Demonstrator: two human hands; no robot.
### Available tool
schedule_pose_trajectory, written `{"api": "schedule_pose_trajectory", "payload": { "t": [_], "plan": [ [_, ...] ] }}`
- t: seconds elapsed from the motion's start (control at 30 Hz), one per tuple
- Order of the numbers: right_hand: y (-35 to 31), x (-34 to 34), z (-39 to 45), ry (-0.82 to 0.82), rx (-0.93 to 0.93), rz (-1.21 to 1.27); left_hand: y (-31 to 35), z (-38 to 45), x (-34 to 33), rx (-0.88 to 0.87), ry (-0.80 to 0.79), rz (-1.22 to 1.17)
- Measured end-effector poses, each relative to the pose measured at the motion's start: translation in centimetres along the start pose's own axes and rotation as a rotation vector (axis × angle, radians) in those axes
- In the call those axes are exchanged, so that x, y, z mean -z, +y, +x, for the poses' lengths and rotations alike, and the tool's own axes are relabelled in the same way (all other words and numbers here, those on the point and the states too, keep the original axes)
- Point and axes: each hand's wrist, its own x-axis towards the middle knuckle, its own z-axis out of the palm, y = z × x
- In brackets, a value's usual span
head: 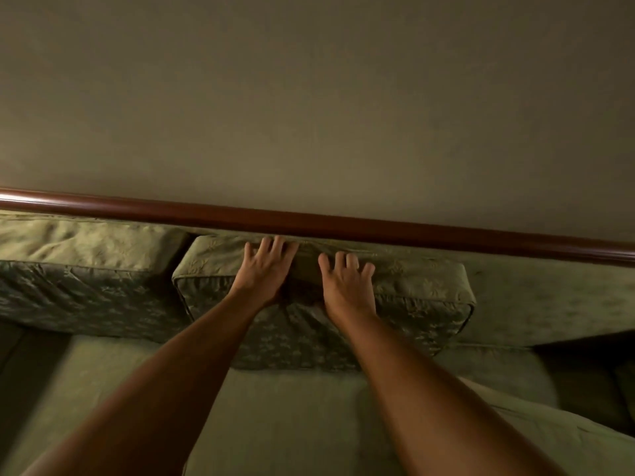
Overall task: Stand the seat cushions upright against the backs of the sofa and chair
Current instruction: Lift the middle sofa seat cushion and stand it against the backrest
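Note:
A green patterned seat cushion stands upright in the middle of the sofa, leaning against the sofa back. My left hand and my right hand lie flat on its top edge, fingers spread, pressing it toward the dark wooden rail along the sofa's top. A second green cushion stands upright to the left, beside the first and apart from my hands. The bare sofa seat stretches below my forearms.
A plain beige wall rises behind the rail. Another green cushion lies low at the right front. Dark gaps show at the far left and at the right of the seat.

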Motion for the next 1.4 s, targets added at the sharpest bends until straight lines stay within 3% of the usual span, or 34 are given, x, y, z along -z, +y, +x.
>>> {"api": "schedule_pose_trajectory", "payload": {
  "t": [0.17, 0.3, 0.47, 0.9, 1.2, 1.4],
  "plan": [
    [-0.2, 0.4, -0.2, -0.011, -0.016, 0.029, -0.1, 0.0, -0.5, -0.004, 0.059, 0.108],
    [0.1, 1.9, -2.0, -0.038, -0.008, 0.08, 0.3, -1.4, 1.1, -0.028, -0.072, 0.042],
    [0.5, 3.3, -5.3, -0.044, 0.01, 0.094, 3.6, -4.8, 5.0, -0.048, -0.039, -0.091],
    [2.3, 7.0, -19.2, 0.115, -0.039, 0.152, 10.2, -16.3, 13.2, -0.093, 0.009, -0.134],
    [5.2, 3.1, -36.7, 0.127, -0.312, 0.29, 22.0, -27.7, 13.7, -0.299, 0.06, -0.139],
    [10.6, 0.7, -49.4, 0.138, -0.531, 0.364, 33.7, -33.4, 14.6, -0.513, 0.093, -0.084]
  ]
}}
